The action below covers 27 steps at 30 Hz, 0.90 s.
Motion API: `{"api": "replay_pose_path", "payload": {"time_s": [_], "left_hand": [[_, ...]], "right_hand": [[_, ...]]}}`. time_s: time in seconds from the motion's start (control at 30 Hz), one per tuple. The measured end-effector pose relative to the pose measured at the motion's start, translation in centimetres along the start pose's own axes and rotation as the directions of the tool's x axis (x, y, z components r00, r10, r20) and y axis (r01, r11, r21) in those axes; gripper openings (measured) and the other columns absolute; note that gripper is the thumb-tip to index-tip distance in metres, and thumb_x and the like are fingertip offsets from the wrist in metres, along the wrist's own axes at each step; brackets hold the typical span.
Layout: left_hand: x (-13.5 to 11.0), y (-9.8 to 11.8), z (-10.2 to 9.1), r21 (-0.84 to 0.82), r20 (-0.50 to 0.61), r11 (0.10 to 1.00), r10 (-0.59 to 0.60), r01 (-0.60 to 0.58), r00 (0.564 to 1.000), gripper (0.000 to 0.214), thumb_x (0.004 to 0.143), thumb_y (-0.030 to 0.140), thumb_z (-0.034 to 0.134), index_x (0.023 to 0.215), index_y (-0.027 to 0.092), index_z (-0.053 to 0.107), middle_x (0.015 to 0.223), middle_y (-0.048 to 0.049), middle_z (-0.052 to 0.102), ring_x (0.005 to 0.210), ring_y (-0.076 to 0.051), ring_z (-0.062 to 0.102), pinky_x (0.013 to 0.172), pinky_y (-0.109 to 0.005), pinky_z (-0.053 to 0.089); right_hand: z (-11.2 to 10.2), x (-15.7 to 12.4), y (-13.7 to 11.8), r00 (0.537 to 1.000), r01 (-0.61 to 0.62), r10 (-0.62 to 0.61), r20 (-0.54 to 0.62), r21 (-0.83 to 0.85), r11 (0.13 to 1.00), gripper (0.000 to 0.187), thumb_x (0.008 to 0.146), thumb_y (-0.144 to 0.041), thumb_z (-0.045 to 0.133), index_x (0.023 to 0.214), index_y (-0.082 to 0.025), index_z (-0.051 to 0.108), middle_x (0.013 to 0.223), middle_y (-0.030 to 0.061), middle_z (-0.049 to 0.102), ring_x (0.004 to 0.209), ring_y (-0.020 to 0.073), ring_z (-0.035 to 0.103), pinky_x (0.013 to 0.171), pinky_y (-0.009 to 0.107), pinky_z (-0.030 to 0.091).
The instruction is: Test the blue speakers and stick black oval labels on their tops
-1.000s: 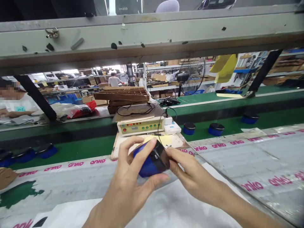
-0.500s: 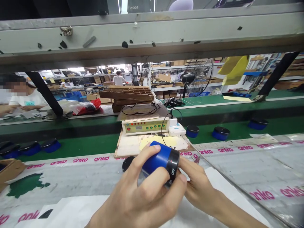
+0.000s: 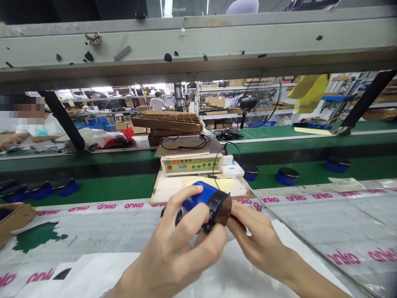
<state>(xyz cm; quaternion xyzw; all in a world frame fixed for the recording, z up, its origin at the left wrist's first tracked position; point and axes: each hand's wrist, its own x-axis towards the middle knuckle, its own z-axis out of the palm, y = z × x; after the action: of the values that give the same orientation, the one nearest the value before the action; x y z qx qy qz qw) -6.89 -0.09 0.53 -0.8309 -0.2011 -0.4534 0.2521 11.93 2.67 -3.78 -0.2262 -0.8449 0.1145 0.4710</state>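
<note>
My left hand [image 3: 182, 244] is wrapped round a small blue cylinder with a black end cap [image 3: 208, 203], lying on its side above the taped worktop. My right hand [image 3: 252, 236] pinches the black cap end from the right; whether it holds anything else is hidden. A black round piece [image 3: 163, 212] peeks out behind my left fingers. Just beyond stands a cream tester box with red and green lamps [image 3: 192, 164] on a board [image 3: 167, 188], with a black wire running toward the cylinder.
A green conveyor belt [image 3: 108, 188] carries several blue and black cylinders [image 3: 287, 175]. A cardboard box [image 3: 14, 215] sits at the left edge. A metal shelf beam [image 3: 198, 45] hangs overhead. Another person [image 3: 25, 124] works across the line at left.
The cylinder has been turned in my hands: its black cap now tips more toward me and right. My hands shifted slightly up and left; the view drifted a little.
</note>
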Motion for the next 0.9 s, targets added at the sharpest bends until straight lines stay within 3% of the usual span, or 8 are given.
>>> {"api": "replay_pose_path", "payload": {"time_s": [0.17, 0.3, 0.37, 0.43, 0.47, 0.53, 0.7, 0.9], "left_hand": [[-0.3, -0.2, -0.4, -0.046, 0.066, 0.991, -0.126, 0.129, 0.99, 0.049, 0.078, 0.015, 0.071, 0.121, 0.016, 0.048, 0.119, -0.0108, 0.043, 0.119, -0.024, 0.049, 0.101, -0.04, 0.049], [-0.6, -1.8, -1.5, -0.081, 0.369, 0.926, -0.316, 0.369, 0.874, 0.071, 0.075, 0.043, 0.073, 0.132, 0.017, 0.04, 0.122, -0.0127, 0.056, 0.111, -0.024, 0.057, 0.092, -0.035, 0.053], [-0.8, -3.0, -1.7, -0.053, 0.31, 0.859, -0.47, 0.509, 0.826, 0.058, 0.075, 0.038, 0.072, 0.125, 0.022, 0.048, 0.114, -0.0066, 0.063, 0.104, -0.022, 0.061, 0.091, -0.034, 0.051], [-1.0, -3.8, -1.3, -0.077, 0.121, 0.754, -0.643, 0.653, 0.756, 0.052, 0.075, 0.034, 0.072, 0.121, 0.024, 0.05, 0.115, -0.0051, 0.061, 0.104, -0.022, 0.061, 0.093, -0.035, 0.05], [-1.2, -3.9, -0.7, -0.129, 0.085, 0.705, -0.692, 0.697, 0.716, 0.052, 0.075, 0.033, 0.072, 0.121, 0.024, 0.049, 0.116, -0.0054, 0.06, 0.104, -0.022, 0.061, 0.092, -0.035, 0.05], [-1.7, -3.1, 1.2, -0.253, 0.201, 0.648, -0.691, 0.718, 0.695, 0.053, 0.076, 0.032, 0.072, 0.122, 0.024, 0.046, 0.118, -0.0061, 0.058, 0.103, -0.02, 0.062, 0.088, -0.032, 0.053], [-4.1, 0.9, 7.8, -0.201, 0.537, 0.847, -0.325, 0.493, 0.778, 0.057, 0.074, 0.031, 0.075, 0.123, 0.021, 0.047, 0.124, -0.0108, 0.059, 0.118, -0.026, 0.056, 0.106, -0.05, 0.04], [-6.0, 0.7, 9.8, -0.036, 0.557, 0.875, -0.384, 0.483, 0.736, 0.05, 0.074, 0.024, 0.075, 0.12, 0.014, 0.057, 0.13, -0.0226, 0.056, 0.121, -0.039, 0.052, 0.104, -0.066, 0.033]], "right_hand": [[-0.3, 0.3, 0.1, 0.998, 0.056, -0.055, 0.019, -0.061, 0.997, 0.012, 0.097, -0.02, 0.041, 0.096, -0.019, 0.053, 0.071, 0.0019, 0.057, 0.059, 0.0126, 0.051, 0.051, 0.022, 0.04], [-0.8, 0.2, -1.4, 0.981, 0.184, -0.166, 0.102, -0.203, 0.962, 0.015, 0.096, -0.017, 0.041, 0.094, -0.017, 0.056, 0.059, -0.0005, 0.053, 0.049, 0.0124, 0.046, 0.043, 0.026, 0.03], [-2.4, 0.3, -1.7, 0.99, 0.142, -0.131, 0.056, -0.359, 0.922, 0.014, 0.095, -0.017, 0.044, 0.096, -0.016, 0.058, 0.061, 0.001, 0.057, 0.05, 0.0131, 0.05, 0.045, 0.027, 0.032], [-5.1, 1.0, -0.6, 0.982, -0.157, 0.086, -0.168, -0.476, 0.865, 0.022, 0.097, -0.031, 0.042, 0.094, -0.017, 0.059, 0.068, 0.0033, 0.062, 0.056, 0.0137, 0.056, 0.05, 0.026, 0.037], [-6.8, 1.4, 0.6, 0.908, -0.393, 0.253, -0.334, -0.471, 0.79, 0.034, 0.097, -0.043, 0.038, 0.09, -0.018, 0.06, 0.071, 0.0035, 0.063, 0.059, 0.0135, 0.057, 0.052, 0.025, 0.039], [-9.8, 2.5, 4.1, 0.791, -0.603, 0.422, -0.444, -0.444, 0.663, 0.054, 0.099, -0.049, 0.019, 0.091, -0.012, 0.058, 0.075, 0.0055, 0.06, 0.064, 0.0139, 0.058, 0.053, 0.025, 0.04], [-11.0, 3.4, 13.6, 0.603, -0.769, 0.742, -0.293, -0.459, 0.445, 0.027, 0.092, -0.036, 0.056, 0.108, -0.013, 0.059, 0.1, 0.0052, 0.062, 0.082, 0.0149, 0.062, 0.071, 0.033, 0.053], [-9.0, 2.6, 15.9, 0.528, -0.793, 0.822, -0.213, -0.469, 0.388, 0.027, 0.092, -0.033, 0.057, 0.111, -0.014, 0.058, 0.106, 0.0061, 0.061, 0.089, 0.017, 0.062, 0.076, 0.036, 0.053]]}}
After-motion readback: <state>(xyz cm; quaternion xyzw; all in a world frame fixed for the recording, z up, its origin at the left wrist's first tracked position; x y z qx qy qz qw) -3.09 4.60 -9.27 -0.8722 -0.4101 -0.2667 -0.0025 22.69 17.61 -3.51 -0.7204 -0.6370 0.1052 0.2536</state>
